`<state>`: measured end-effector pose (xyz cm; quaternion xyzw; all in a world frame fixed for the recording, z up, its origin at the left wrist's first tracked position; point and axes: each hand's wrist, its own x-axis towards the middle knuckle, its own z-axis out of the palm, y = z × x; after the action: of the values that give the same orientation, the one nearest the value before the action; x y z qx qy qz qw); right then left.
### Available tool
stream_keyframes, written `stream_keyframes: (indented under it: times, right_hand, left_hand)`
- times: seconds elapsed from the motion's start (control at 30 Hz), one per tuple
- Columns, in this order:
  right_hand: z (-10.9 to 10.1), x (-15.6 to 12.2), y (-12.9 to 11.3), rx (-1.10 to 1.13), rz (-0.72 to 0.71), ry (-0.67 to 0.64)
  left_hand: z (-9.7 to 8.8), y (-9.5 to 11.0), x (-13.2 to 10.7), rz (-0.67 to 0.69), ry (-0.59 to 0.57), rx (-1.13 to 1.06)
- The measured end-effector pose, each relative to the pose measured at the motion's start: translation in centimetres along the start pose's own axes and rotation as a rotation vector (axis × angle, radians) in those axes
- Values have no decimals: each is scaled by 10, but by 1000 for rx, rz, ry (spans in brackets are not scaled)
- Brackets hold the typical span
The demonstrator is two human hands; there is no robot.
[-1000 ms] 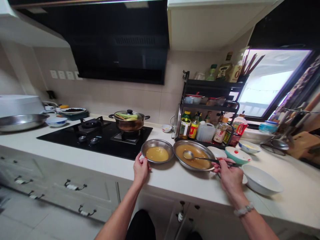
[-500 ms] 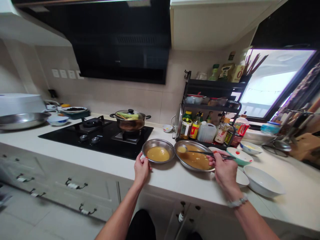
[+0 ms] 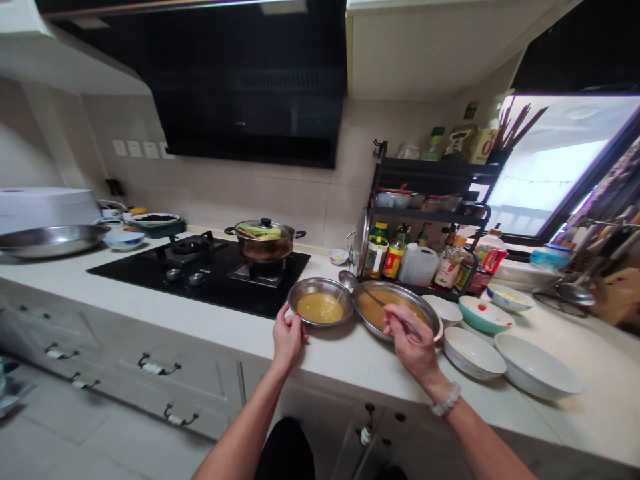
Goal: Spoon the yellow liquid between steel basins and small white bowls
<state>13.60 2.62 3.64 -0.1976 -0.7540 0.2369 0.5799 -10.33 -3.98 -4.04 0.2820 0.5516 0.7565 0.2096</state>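
Observation:
My left hand [image 3: 289, 337] grips the near left rim of a small metal bowl [image 3: 327, 322] holding yellowish-brown liquid. My right hand [image 3: 411, 340] is closed around the dark handle of a ladle [image 3: 347, 279]. The ladle's head is tipped over the right rim of the small bowl, and a thin stream of liquid falls from it. Beneath my right hand stands a larger metal bowl [image 3: 434, 319] with more brownish liquid, close beside the small bowl. My right hand hides part of this bowl.
Left of the bowls is a black gas stove [image 3: 165, 281] with a lidded pot [image 3: 265, 248]. Behind stands a black rack [image 3: 430, 215] of bottles. Several bowls, including a white bowl [image 3: 537, 373], cover the right counter. A wide metal pan [image 3: 55, 241] sits far left.
My right hand has moved left with the ladle. Its head has gone from above the larger bowl to the small bowl and tipped, pouring liquid. My left hand keeps its hold.

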Motion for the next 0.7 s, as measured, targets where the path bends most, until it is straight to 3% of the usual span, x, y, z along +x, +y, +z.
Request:
stream_keyframes:
  times: [0.13,0.33,0.47,0.7]
  right_hand:
    - [-28,0,3,-138,-21,79]
    - [-63,-10,5,-313,163,179]
    - [-72,-19,5,-286,287,201]
    - [-77,-14,14,-96,509,431]
  left_hand:
    - [-1,-2,1,9,0,5]
    - [-1,2,-1,7,-11,17]
    - [0,2,0,-10,11,3]
    - [0,2,0,-13,5,3]
